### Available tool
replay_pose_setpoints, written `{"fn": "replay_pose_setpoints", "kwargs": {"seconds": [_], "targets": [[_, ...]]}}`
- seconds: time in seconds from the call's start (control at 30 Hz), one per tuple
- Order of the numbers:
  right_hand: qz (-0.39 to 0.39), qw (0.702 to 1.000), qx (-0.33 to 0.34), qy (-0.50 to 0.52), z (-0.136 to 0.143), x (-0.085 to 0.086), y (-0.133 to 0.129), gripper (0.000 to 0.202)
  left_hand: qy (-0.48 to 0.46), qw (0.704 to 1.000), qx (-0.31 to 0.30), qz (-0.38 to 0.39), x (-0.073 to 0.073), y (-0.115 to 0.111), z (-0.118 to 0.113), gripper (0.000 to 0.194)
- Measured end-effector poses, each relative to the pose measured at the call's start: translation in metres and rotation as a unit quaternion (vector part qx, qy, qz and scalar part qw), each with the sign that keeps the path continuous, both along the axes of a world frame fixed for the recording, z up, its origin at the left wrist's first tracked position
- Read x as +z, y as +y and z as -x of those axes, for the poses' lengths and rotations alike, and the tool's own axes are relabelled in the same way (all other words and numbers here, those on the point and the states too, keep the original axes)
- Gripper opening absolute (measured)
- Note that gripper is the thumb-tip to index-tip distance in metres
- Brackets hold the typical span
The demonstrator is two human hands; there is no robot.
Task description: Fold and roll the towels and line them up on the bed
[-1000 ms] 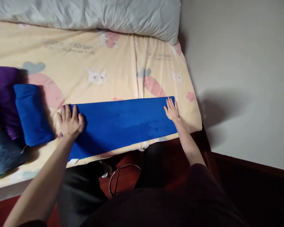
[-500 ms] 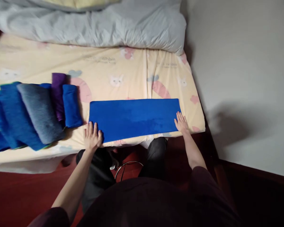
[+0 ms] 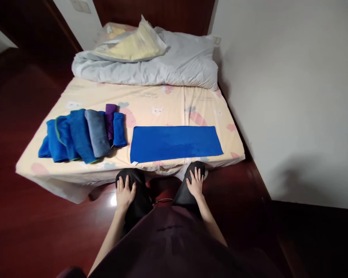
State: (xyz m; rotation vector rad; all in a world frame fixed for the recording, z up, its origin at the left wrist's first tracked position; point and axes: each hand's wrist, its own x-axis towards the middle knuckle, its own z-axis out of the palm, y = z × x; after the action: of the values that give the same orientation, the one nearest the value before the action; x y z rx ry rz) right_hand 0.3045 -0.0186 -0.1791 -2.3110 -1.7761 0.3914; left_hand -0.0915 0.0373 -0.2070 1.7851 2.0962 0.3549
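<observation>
A blue towel (image 3: 176, 143) lies flat as a long rectangle near the front edge of the bed, a small white tag showing at its near left corner. My left hand (image 3: 125, 195) rests on my left knee with its fingers spread. On my right knee lies my right hand (image 3: 196, 183), fingers also spread. Both hands are off the towel and hold nothing. Left of it sits a row of rolled or folded towels: a small blue roll (image 3: 120, 130), a purple roll (image 3: 109, 119), a grey roll (image 3: 98, 133) and several more blue ones (image 3: 82, 135).
The bed (image 3: 162, 104) has a pale yellow sheet with carrot and cat prints. At its far end lie a grey quilt (image 3: 188, 58) and a yellow pillow or cloth (image 3: 136, 44). A white wall (image 3: 284, 96) runs along the right. Dark red flooring (image 3: 46, 231) surrounds the bed.
Both hands have left the blue towel's near corners and come back onto my knees. The head view has pulled back and lifted, so more of the bed and room shows.
</observation>
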Motion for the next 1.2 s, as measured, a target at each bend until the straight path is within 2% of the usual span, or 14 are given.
{"fn": "replay_pose_setpoints", "kwargs": {"seconds": [0.13, 0.27, 0.4, 0.5, 0.57, 0.6, 0.63, 0.7, 0.77, 0.83, 0.9, 1.2], "targets": [[0.032, 0.999, 0.027, -0.017, 0.008, 0.011, -0.003, 0.062, -0.008, 1.0, 0.009, 0.01, 0.007, 0.004, 0.001, 0.074], [0.019, 0.999, 0.031, -0.01, 0.005, 0.015, 0.0, 0.059, -0.017, 1.0, 0.007, 0.008, 0.009, 0.002, 0.007, 0.074], [-0.037, 0.997, -0.019, 0.069, 0.003, 0.013, 0.003, 0.045, -0.028, 0.999, 0.019, -0.007, 0.006, -0.002, 0.011, 0.075], [-0.095, 0.971, -0.098, 0.196, 0.003, 0.018, 0.015, 0.034, -0.039, 0.999, 0.02, -0.017, 0.005, -0.002, 0.01, 0.076], [-0.122, 0.927, -0.151, 0.322, 0.007, 0.022, 0.029, 0.03, -0.047, 0.999, 0.018, -0.02, 0.004, 0.0, 0.008, 0.076], [-0.13, 0.892, -0.172, 0.398, 0.011, 0.024, 0.037, 0.03, -0.05, 0.998, 0.017, -0.022, 0.005, 0.001, 0.007, 0.076], [-0.132, 0.847, -0.19, 0.479, 0.016, 0.026, 0.046, 0.03, -0.052, 0.998, 0.017, -0.022, 0.005, 0.002, 0.007, 0.076], [-0.122, 0.739, -0.221, 0.625, 0.028, 0.027, 0.065, 0.031, -0.053, 0.998, 0.016, -0.02, 0.006, 0.003, 0.005, 0.076], [-0.097, 0.637, -0.256, 0.721, 0.04, 0.026, 0.085, 0.024, -0.048, 0.999, 0.015, -0.012, 0.007, 0.003, 0.005, 0.076], [-0.076, 0.576, -0.283, 0.763, 0.049, 0.022, 0.103, 0.012, -0.042, 0.999, 0.014, -0.004, 0.008, 0.004, 0.004, 0.075], [-0.069, 0.554, -0.297, 0.774, 0.053, 0.017, 0.117, 0.006, -0.035, 0.999, 0.016, 0.001, 0.009, 0.004, 0.004, 0.075], [-0.095, 0.535, -0.36, 0.759, 0.054, -0.001, 0.149, 0.008, -0.005, 1.0, 0.014, -0.014, 0.012, 0.009, -0.002, 0.07]]}}
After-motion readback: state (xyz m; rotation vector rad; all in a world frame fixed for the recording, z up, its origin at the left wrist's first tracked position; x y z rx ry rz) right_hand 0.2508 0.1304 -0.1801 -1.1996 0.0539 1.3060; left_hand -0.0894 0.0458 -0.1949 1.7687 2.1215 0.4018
